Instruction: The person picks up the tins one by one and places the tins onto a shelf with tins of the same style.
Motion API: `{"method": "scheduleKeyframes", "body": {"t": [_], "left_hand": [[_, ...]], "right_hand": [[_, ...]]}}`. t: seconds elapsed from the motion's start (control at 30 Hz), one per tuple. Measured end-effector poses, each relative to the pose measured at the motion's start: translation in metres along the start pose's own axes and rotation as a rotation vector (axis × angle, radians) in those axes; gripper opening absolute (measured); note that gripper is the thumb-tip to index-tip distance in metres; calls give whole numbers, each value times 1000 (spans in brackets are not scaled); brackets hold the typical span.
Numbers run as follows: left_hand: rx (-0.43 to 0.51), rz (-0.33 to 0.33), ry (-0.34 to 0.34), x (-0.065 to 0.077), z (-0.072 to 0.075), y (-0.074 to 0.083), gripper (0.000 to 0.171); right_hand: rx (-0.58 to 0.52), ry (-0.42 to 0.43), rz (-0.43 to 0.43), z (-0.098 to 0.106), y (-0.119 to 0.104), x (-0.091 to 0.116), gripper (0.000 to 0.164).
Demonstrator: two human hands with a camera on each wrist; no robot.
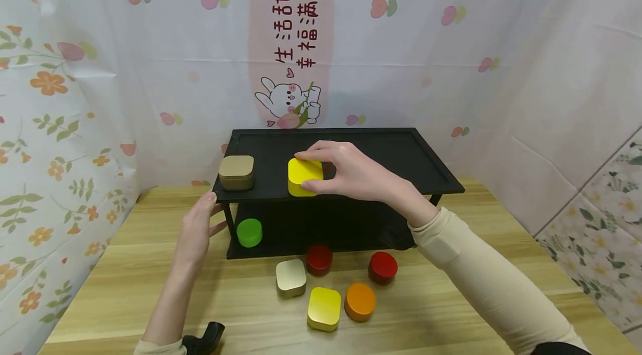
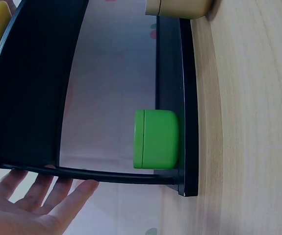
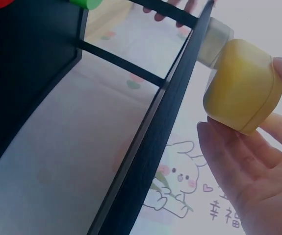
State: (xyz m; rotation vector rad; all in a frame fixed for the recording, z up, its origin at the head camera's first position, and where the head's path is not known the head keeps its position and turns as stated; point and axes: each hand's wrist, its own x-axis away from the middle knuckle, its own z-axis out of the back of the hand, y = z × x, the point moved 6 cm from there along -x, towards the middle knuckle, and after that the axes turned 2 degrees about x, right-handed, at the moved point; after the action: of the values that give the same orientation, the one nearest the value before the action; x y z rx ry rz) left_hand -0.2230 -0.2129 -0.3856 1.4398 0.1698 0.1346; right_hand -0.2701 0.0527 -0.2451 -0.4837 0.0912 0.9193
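My right hand (image 1: 353, 171) pinches a yellow rounded-square lidded box (image 1: 303, 176) between thumb and fingers, at the front edge of the black two-tier shelf's top (image 1: 271, 143). In the right wrist view, that box (image 3: 241, 85) overlaps a beige one behind it. A beige rounded-square box (image 1: 237, 173) sits at the top's front left corner. My left hand (image 1: 194, 232) touches the shelf's left end with its fingers extended; the left wrist view shows the fingertips (image 2: 89, 186) along the side bar. On the lower tier, near the left post, sits a green round box (image 1: 249, 232).
In front of the shelf are a beige box (image 1: 291, 278), a dark red round box (image 1: 319, 260), a red round box (image 1: 383, 267), an orange round box (image 1: 360, 302) and a yellow square box (image 1: 323, 309), all on the wooden table (image 1: 150, 299). A patterned curtain (image 1: 426, 65) hangs behind.
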Motion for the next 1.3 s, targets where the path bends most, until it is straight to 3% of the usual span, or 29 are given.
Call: {"method": "scheduleKeyframes", "body": {"t": [0.5, 1.3], "left_hand": [[24, -23, 1, 1, -1, 0, 60], [31, -25, -6, -1, -2, 0, 62]], "right_hand": [[-25, -75, -19, -11, 11, -32, 55], [-19, -119, -68, -20, 21, -37, 56]]}}
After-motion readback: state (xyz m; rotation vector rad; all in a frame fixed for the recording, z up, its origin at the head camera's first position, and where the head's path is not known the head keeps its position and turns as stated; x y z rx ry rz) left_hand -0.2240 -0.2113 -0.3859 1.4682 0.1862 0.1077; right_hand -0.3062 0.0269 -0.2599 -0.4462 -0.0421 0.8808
